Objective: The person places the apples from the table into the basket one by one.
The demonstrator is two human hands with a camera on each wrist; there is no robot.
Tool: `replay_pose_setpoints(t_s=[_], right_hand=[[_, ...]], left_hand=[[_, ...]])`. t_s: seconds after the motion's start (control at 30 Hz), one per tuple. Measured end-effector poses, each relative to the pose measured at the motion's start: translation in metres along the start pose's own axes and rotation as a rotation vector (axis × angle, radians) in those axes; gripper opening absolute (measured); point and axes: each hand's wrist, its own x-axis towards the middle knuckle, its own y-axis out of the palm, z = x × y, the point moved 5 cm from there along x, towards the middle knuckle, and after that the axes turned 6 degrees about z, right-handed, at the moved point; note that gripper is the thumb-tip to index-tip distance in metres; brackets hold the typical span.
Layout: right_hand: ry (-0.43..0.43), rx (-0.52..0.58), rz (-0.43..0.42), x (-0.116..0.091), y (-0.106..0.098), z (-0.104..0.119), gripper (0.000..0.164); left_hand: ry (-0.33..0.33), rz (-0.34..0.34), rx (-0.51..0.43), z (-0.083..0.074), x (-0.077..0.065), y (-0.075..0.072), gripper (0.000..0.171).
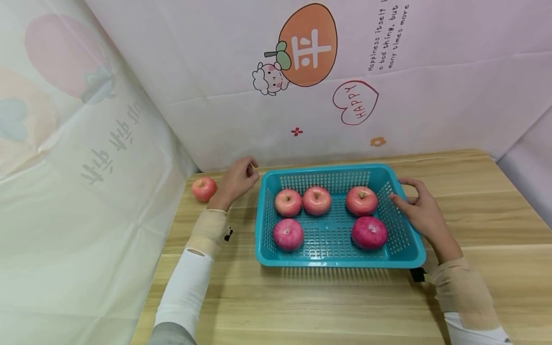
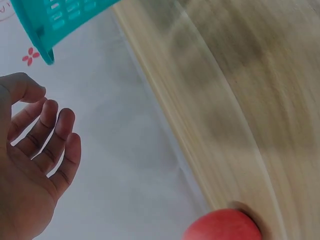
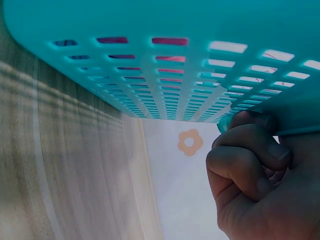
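A blue-green plastic basket with lattice walls holds several apples, among them a dark pink one at the front right and a paler one at the back left. My right hand grips the basket's right rim, thumb over the inside; in the right wrist view the fingers curl under that rim. Just off the basket's left end hovers my left hand, its fingers loosely bent and holding nothing. A single red apple lies on the table to the left of that hand.
The wooden table runs under everything, and the basket's latticed shadow falls on it. Behind stands a white printed cloth, with another cloth hanging along the left side.
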Motion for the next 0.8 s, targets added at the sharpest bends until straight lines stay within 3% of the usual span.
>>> replay_pose_setpoints(t_s=[0.27, 0.8], right_hand=[[-0.011, 0.001, 0.004, 0.001, 0.000, -0.001, 0.073], [-0.015, -0.008, 0.007, 0.001, 0.000, 0.002, 0.071]], left_hand=[[-0.028, -0.042, 0.008, 0.015, -0.002, -0.005, 0.026], [-0.059, -0.067, 0.072, 0.031, -0.009, -0.008, 0.026]])
